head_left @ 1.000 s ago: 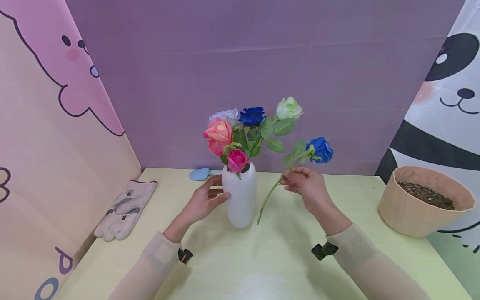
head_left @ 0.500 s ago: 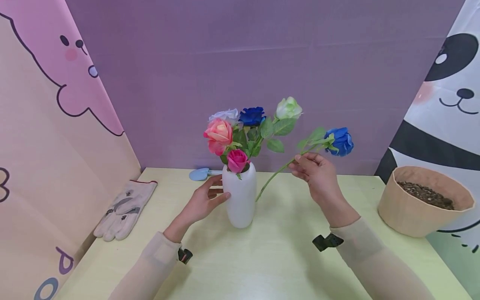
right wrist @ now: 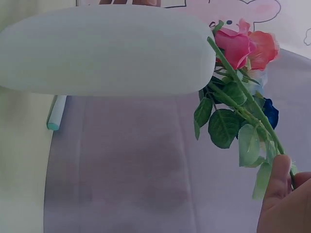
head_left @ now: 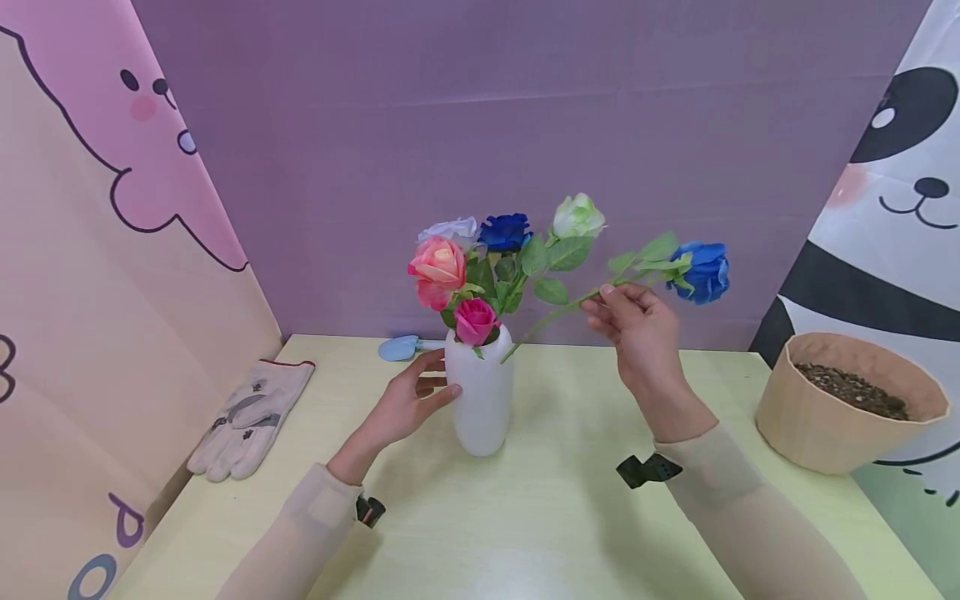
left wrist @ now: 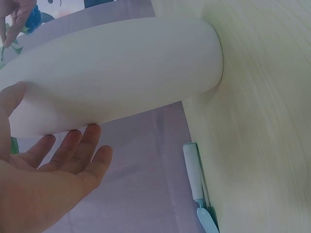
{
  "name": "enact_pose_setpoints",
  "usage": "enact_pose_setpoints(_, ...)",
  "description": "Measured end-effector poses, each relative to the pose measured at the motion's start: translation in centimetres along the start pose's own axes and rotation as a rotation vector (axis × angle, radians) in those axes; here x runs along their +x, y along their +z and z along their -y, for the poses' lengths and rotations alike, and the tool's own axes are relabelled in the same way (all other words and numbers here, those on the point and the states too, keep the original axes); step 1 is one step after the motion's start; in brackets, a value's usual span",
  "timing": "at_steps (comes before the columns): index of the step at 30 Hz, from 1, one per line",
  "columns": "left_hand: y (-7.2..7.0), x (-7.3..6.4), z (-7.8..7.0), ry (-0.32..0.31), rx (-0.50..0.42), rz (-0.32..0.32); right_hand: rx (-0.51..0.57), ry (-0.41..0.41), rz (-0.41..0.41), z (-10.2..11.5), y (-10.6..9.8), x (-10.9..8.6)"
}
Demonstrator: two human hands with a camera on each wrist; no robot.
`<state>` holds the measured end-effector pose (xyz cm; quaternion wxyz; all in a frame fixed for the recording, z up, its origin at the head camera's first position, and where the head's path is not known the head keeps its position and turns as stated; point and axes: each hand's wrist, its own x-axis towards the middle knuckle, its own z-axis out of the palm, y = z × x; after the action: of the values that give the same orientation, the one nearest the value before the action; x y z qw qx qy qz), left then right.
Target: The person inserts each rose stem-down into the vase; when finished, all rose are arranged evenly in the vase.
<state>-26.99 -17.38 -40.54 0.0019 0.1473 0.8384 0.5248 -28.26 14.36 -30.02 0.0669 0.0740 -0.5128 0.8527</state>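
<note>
A white vase (head_left: 480, 408) stands upright on the table, holding several artificial roses: pink (head_left: 476, 322), coral (head_left: 437, 271), pale lilac (head_left: 454, 230), dark blue (head_left: 505, 232) and pale green (head_left: 577, 217). My left hand (head_left: 416, 398) holds the vase's left side, thumb in front and fingers toward the back; its fingertips (left wrist: 92, 130) meet the vase wall in the left wrist view. With thumb and fingers, my right hand (head_left: 637, 337) pinches the stem of another blue rose (head_left: 701, 272). That bloom points right, and the cut stem end overlaps the vase near its rim.
Behind the vase lies a small blue trowel (head_left: 399, 348) at the table's back edge. Work gloves (head_left: 251, 421) rest at the left edge. A tan pot (head_left: 821, 429) of dark soil stands at the right. A purple backdrop (head_left: 360, 167) rises behind the table (head_left: 480, 533).
My right hand has raised the blue rose and moved it rightward, tilting it flatter; its stem end has risen from near the vase's base to near the rim. The left hand has stayed put.
</note>
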Motion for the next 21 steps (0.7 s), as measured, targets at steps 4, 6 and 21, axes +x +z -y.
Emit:
enact_pose_setpoints(4, 0.0, 0.0, -0.1, -0.001, 0.000, -0.001, 0.046, -0.025, -0.005, 0.2, 0.2, 0.1)
enact_pose_setpoints(6, 0.0, -0.1, -0.1, -0.003, 0.003, -0.003, 0.060, -0.040, -0.014, 0.4, 0.4, 0.1)
enact_pose_setpoints(21, 0.0, -0.2, -0.5, -0.027, 0.025, -0.004, -0.042, -0.075, -0.008, -1.1, 2.2, 0.0)
